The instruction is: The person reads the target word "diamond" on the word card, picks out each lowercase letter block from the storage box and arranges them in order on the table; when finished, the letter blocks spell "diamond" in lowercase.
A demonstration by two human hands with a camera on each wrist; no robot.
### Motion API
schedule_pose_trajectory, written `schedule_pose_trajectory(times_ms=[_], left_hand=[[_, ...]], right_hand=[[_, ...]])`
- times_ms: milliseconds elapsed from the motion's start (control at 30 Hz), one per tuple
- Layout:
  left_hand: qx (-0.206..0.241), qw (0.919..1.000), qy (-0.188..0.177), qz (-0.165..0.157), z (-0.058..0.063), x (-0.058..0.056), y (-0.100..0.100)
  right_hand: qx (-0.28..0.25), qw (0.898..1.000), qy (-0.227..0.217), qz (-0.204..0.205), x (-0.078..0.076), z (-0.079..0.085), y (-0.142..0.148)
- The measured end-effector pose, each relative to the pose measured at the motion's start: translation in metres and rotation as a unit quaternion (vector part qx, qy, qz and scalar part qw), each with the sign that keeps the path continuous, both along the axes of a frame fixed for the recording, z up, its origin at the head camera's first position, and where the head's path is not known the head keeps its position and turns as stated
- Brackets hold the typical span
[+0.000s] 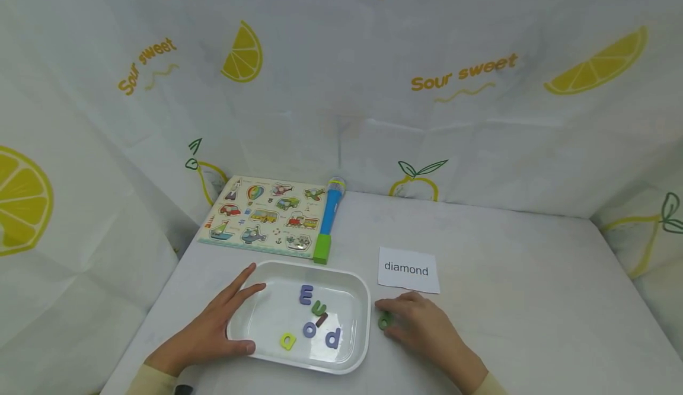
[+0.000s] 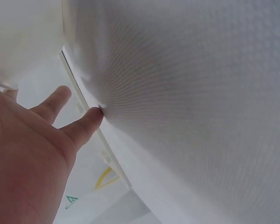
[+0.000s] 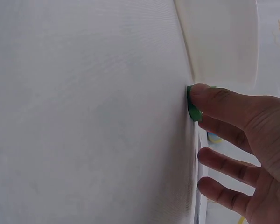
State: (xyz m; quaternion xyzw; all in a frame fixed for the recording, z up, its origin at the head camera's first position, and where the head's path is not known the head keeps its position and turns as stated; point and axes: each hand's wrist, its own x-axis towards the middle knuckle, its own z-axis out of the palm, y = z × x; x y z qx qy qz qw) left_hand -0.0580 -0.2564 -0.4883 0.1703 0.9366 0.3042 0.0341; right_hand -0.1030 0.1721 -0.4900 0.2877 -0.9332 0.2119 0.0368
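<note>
On the white table sits a white tray, the left hand at its left end with fingers and thumb spread. Beyond its right end, the right hand lies just below a "diamond" card. Coloured letters lie in the tray; outside, right thumb and forefinger pinch a small green piece by the tabletop.

White drapes printed with yellow citrus slices and orange "Sour sweet" lettering hang behind a white-covered counter.
</note>
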Motion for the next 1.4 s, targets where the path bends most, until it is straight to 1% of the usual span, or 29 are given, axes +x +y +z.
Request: schedule_pose_trajectory(times_ms=[133,267,433,600,700,867,1000,1167,1300,1400], left_hand=[[0.001,1.0000,-0.003,0.001,0.001,0.000,0.001],[0.003,1.0000,-0.008,0.005,0.002,0.000,0.001],[0.003,0.9999,-0.009,0.006,0.002,0.001,0.001],[0.006,0.9999,-0.011,0.005,0.002,0.001,0.001],[0.005,0.9999,-0.012,0.007,0.002,0.000,0.001],[0.005,0.9999,-0.010,0.005,0.001,0.000,0.000],[0.008,0.9999,-0.010,0.003,0.001,0.000,-0.001],[0.009,0.9999,-0.009,0.000,0.002,-0.001,-0.001],[0.009,0.9999,-0.006,-0.003,0.002,-0.001,-0.001],[0.011,0.9999,-0.004,-0.007,0.002,-0.001,-0.001]], right_hand=[[-0.026,0.998,0.042,0.025,0.000,-0.001,0.002],[-0.035,0.997,0.060,0.037,-0.001,-0.002,-0.001],[-0.025,0.998,0.052,0.029,-0.002,0.001,-0.009],[0.009,0.999,0.026,0.017,-0.003,0.007,-0.015],[0.019,1.000,0.017,0.011,-0.003,0.008,-0.016],[0.019,1.000,0.023,0.008,-0.005,0.008,-0.014],[-0.001,0.999,0.044,0.010,-0.008,0.017,-0.012],[-0.035,0.998,0.058,0.015,-0.011,0.036,-0.016],[-0.064,0.996,0.042,0.041,-0.010,0.052,-0.028],[-0.079,0.994,0.024,0.067,-0.006,0.061,-0.039]])
